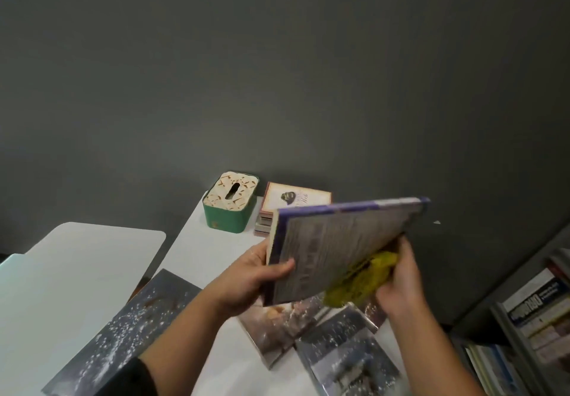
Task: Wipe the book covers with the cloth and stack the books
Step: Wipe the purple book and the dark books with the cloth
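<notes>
Left hand (246, 275) grip clamps the purple-edged book (336, 247) at its near-left edge, thumb curled over the cover, book held tilted in the air above the table (216, 235). Right hand (399, 284) grip pinches the yellow cloth (357, 281) against the cover's lower right part. Below both grips, several glossy dark books (348, 343) lie flat on the table. Beyond the left grip: a green tissue box (229, 203), and just beside it a small book stack (293, 204). Right of the right grip, a bookshelf (530, 318).
</notes>
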The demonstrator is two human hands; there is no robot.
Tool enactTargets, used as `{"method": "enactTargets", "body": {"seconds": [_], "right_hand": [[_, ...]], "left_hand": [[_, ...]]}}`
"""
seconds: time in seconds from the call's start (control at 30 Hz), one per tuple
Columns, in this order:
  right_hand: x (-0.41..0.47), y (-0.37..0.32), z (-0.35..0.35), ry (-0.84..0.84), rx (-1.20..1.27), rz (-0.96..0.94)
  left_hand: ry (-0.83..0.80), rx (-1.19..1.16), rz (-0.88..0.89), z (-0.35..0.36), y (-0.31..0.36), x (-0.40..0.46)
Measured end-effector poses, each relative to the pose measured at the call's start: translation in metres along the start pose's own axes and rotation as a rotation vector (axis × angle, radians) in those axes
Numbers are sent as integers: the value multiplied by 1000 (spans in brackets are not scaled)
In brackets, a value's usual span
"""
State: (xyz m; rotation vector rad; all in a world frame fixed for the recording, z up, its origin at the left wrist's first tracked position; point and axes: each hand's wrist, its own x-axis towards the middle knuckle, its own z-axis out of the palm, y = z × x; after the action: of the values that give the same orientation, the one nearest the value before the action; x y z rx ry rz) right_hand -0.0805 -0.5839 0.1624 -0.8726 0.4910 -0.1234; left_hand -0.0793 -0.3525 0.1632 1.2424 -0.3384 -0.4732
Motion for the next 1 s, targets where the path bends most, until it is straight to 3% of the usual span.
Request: {"method": "enactTargets", "body": {"seconds": [0.07,0.17,0.33,0.5,0.67,0.77,0.9,1.0], "right_hand": [[-1,-12,-15,-104,85,56],[-1,-21,-41,-244,126,110],[-5,-27,-69,-502,134,373],[-2,-20,-80,-396,-24,380],[13,-8,-80,-339,-101,529],[19,2,-77,-295,-113,577],[31,8,-71,-211,-83,486],[44,9,-70,-129,-68,392]], "left_hand": [[-96,266,28,-2,4,-3],[-224,407,65,0,4,-4],[-254,713,43,-8,-12,2],[-20,674,-23,-16,-25,8],[37,673,-82,-33,-37,17],[88,559,-43,-44,-41,27],[456,345,-55,-46,-45,63],[688,331,-157,-64,-59,101]]}}
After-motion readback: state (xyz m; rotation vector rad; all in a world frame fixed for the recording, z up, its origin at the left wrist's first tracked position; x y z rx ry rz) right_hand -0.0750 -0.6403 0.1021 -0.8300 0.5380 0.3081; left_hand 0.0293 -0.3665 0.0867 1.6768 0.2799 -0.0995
